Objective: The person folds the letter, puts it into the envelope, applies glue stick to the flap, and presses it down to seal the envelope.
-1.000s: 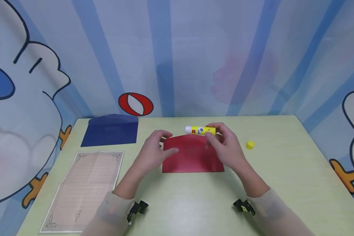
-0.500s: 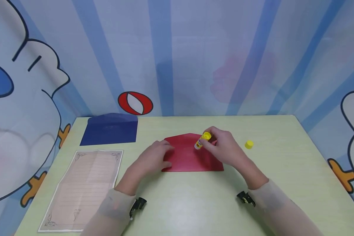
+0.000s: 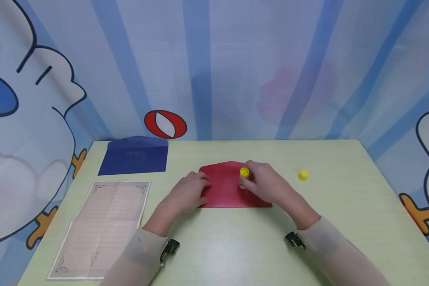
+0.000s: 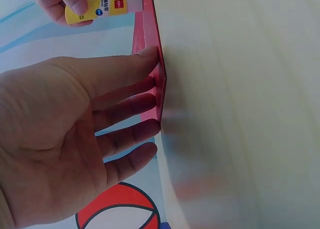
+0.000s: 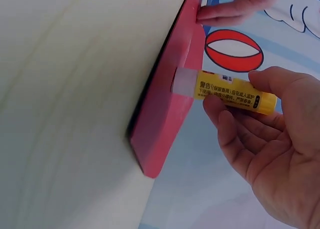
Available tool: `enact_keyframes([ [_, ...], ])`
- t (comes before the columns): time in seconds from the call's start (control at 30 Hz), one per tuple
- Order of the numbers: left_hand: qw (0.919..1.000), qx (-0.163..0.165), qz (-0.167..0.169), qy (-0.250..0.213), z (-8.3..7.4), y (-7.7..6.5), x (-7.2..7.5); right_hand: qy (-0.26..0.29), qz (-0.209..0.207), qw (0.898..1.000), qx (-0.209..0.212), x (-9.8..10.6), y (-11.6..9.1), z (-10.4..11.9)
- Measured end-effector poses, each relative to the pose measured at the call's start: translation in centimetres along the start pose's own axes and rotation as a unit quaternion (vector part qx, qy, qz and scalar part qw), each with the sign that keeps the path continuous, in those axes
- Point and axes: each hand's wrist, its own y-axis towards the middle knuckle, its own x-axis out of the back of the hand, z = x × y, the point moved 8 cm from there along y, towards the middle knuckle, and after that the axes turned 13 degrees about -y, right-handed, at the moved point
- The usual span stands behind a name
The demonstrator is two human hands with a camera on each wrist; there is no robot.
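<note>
A red envelope (image 3: 221, 186) lies in the middle of the table with its pointed flap toward the back. My right hand (image 3: 268, 182) pinches a yellow glue stick (image 5: 235, 92) between thumb and fingers. The stick stands nearly upright, its white end down at the envelope's surface right of the middle. My left hand (image 3: 187, 192) rests on the envelope's left edge; in the left wrist view its thumb and fingertips touch the red paper with the fingers fairly straight.
The glue stick's yellow cap (image 3: 303, 175) stands on the table to the right. A dark blue envelope (image 3: 134, 157) lies at the back left, and a lined letter sheet (image 3: 103, 226) with corner ornaments lies in front of it. A patterned curtain (image 3: 232, 71) hangs behind the table.
My right hand has turned the glue stick from lying level above the envelope to upright, white end down on it. My left hand has come down onto the envelope's left edge.
</note>
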Motion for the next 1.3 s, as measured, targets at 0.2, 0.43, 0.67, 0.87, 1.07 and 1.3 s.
enact_keyframes([
  [0.2,1.0000,0.004,0.002,0.001,0.0,0.0,-0.1,-0.001,-0.006,1.000,0.018,-0.8,0.5,1.6],
  [0.43,1.0000,0.002,0.003,-0.001,0.0,0.1,0.0,0.008,-0.013,0.999,0.038,-1.4,1.5,3.6],
  [0.67,1.0000,-0.004,0.004,0.001,-0.3,0.2,0.2,0.014,0.003,0.999,0.041,-1.2,1.5,3.2],
  [0.87,1.0000,-0.006,0.004,-0.001,-0.4,0.1,0.4,0.008,0.012,0.999,0.039,-0.3,0.6,1.8],
  [1.07,0.9999,-0.010,0.002,-0.005,-0.3,0.0,0.3,-0.023,0.016,0.999,0.018,0.4,-0.2,0.2],
  [1.3,1.0000,-0.005,0.000,-0.005,-0.2,-0.1,0.1,-0.031,0.015,0.999,0.020,0.2,-0.2,0.7],
])
